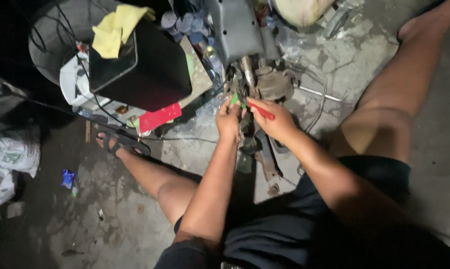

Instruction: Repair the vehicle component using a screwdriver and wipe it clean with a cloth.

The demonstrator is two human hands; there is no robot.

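A red-handled tool point(261, 111) is gripped in the right hand point(277, 122), tip at the grimy metal mechanism point(265, 84) on the cracked concrete floor point(135, 224). The left hand point(228, 119) is closed on a small green-tipped part point(234, 99) just beside it. Light is poor and the fingers are close together, so a slip onto the left hand is judged likely. A black box point(145, 69) stands left.

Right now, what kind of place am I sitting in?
Probably an informal repair spot on a bare concrete floor: both hands work on a greasy metal machine part, the right hand holding a red-handled tool, with clutter around a black box.
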